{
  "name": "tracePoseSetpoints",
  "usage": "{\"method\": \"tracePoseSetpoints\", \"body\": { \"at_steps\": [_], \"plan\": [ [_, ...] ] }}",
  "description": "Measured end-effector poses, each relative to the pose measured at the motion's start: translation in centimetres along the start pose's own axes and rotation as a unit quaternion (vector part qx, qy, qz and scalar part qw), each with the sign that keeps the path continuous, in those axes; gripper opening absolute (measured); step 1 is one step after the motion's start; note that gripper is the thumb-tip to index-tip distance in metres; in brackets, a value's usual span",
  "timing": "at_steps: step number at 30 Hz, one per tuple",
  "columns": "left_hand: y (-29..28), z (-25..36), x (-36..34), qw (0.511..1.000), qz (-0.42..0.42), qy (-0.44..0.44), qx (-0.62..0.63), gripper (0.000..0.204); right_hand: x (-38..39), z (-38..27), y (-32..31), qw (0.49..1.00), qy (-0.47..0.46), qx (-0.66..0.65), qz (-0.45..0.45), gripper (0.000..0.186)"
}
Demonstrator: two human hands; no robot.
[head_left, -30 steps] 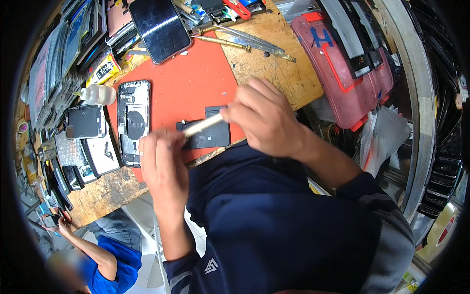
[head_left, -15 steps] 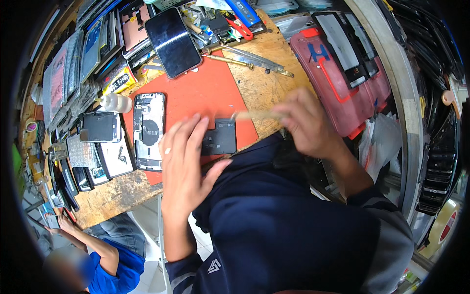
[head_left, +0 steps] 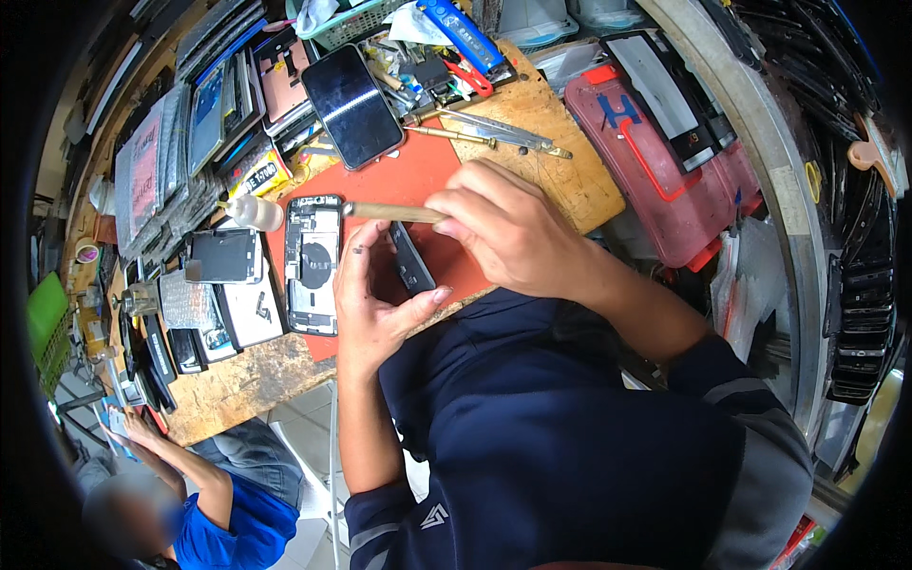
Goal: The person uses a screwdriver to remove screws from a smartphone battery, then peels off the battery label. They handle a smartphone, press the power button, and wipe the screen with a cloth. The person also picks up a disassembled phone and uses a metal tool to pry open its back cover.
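My left hand is curled around a flat black phone battery, which stands tilted on the orange mat; its thumb lies along the lower edge and the other fingers are partly hidden behind. In my right hand is a slim tool with a wooden handle. The tool points left, its metal end over the upper right side of an opened phone. That phone lies with its inner parts exposed, just left of my left hand.
A dark-screened phone lies at the mat's far edge, tweezers to its right. Left are a white bottle, phone parts and stacked panels. A red case stands right; another person sits lower left.
The battery, flat on the mat before, is now tilted up in my left hand. My right hand has moved left, bringing the tool over to the opened phone. The whole view has shifted slightly.
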State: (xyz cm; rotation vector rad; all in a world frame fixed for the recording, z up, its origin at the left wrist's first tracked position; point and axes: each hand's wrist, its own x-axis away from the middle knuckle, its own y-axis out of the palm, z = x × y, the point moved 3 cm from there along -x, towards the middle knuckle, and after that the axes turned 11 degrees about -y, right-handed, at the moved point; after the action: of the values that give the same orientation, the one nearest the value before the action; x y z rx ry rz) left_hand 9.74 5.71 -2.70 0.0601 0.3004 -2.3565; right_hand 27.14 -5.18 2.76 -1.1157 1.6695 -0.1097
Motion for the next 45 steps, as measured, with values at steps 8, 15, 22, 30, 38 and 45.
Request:
{"method": "tracePoseSetpoints", "body": {
  "at_steps": [8,15,22,30,38,45],
  "plan": [
    [0.5,0.5,0.2,0.999,-0.021,-0.029,0.011,0.091,-1.5,0.1,0.8,0.979,-0.121,0.120,-0.114,0.013],
    [0.3,0.4,0.4,0.994,-0.069,-0.002,0.089,0.092,0.6,-3.8,0.1,0.985,-0.111,0.086,-0.099,0.018],
    [-0.1,-0.1,0.4,0.999,-0.039,0.010,-0.002,0.096,-0.4,0.0,-0.6,0.996,-0.054,0.051,-0.057,0.015],
    [0.0,0.1,0.4,0.992,-0.053,-0.011,0.117,0.094,3.3,-2.7,0.1,0.980,-0.088,0.085,-0.158,0.015],
    [0.5,4.9,-0.6,0.951,0.046,0.145,-0.271,0.085,-1.1,6.4,-3.0,0.971,0.118,0.169,-0.117,0.020],
    [-1.3,7.2,-0.9,0.872,0.075,0.134,-0.464,0.070,-3.6,1.5,-0.2,0.962,0.183,-0.200,-0.016,0.022]
  ]
}}
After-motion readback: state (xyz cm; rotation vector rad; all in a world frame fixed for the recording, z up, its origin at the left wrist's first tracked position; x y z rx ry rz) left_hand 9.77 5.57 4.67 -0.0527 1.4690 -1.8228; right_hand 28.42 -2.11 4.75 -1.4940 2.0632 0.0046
